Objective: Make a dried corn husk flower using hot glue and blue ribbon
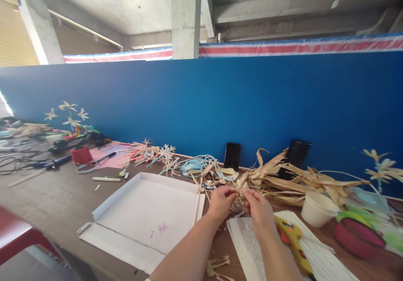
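My left hand [222, 202] and my right hand [258, 205] meet over the table, both pinched on a small piece of dried corn husk [241, 192] between them. Just beyond lies a pile of dried husk leaves [296, 179]. A shallow white cardboard tray [126, 201] with pink writing sits to the left of my left arm. Under my right forearm lie printed sheets of paper [248, 241] and a yellow and orange glue gun [294, 241].
A white paper cup [317, 209] stands at the right, near a red and green roll [359, 232]. Two dark phones [232, 156] lean against the blue partition [201, 105]. Husk flowers [67, 115], a red spool [81, 155], cables and tools lie at the left. A red stool [15, 235] is at the lower left.
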A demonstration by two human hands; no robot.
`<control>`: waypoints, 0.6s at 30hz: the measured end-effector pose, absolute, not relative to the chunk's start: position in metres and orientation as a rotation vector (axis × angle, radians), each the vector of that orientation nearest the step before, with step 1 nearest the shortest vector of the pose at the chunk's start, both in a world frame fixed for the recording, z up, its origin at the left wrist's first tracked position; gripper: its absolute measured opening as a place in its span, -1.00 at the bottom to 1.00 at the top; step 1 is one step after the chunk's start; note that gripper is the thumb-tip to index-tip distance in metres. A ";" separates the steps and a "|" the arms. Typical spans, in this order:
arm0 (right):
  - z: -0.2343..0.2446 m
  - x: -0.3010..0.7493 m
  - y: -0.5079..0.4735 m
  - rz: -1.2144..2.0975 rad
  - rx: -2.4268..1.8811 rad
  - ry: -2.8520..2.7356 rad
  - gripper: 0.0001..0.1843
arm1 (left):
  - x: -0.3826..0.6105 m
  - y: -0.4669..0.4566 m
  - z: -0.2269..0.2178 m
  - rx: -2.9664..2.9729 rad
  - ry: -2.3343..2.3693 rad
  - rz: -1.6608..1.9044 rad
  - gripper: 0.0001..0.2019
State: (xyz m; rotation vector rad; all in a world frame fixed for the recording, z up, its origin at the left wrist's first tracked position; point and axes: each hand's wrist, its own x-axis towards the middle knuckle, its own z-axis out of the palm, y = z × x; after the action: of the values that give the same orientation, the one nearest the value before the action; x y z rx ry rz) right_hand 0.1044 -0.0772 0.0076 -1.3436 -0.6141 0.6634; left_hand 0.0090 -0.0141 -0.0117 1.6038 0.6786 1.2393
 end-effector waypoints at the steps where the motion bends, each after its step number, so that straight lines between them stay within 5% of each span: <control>1: 0.006 0.106 -0.077 0.631 -1.372 -0.629 -0.57 | 0.009 -0.014 -0.012 1.620 0.680 1.249 -0.90; 18: -0.001 0.108 -0.074 0.622 -1.361 -0.614 -0.62 | 0.006 -0.016 -0.010 1.761 0.728 1.296 -0.92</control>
State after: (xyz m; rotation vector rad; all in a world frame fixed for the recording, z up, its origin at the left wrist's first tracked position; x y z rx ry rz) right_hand 0.1076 -0.0739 -0.0006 -1.3613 -0.6139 0.6223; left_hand 0.0062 -0.0156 -0.0096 1.7605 0.7279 1.2962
